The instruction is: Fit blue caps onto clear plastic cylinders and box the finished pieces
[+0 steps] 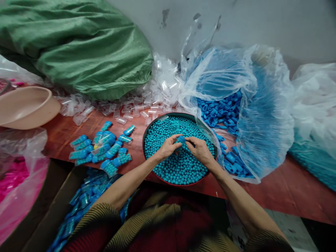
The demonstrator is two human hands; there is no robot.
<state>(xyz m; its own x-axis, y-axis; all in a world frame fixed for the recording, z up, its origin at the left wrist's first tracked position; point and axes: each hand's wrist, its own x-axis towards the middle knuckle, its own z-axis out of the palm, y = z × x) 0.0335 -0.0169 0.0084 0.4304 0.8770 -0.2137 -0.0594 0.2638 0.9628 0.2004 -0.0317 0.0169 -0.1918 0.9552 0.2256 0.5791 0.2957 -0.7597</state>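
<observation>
A round basin (144, 140) full of small turquoise balls (173, 171) stands on the table in front of me. Above the balls, my left hand (169, 146) and my right hand (200, 149) meet with closed fingertips on a small blue cap (181, 140). Whether a clear tube sits under that cap is hidden by my left fingers. Left of the basin lie several clear tubes of balls with blue caps (114, 149). To the right, loose blue caps (232, 161) spill out of a clear plastic bag (267, 115).
Clear empty tubes (128, 108) are heaped along the back beside a green cloth sack (94, 52). A beige bowl (28, 105) stands at the far left. Below the table edge are pink pieces in a bag (13, 178) and a pile of filled tubes (86, 192).
</observation>
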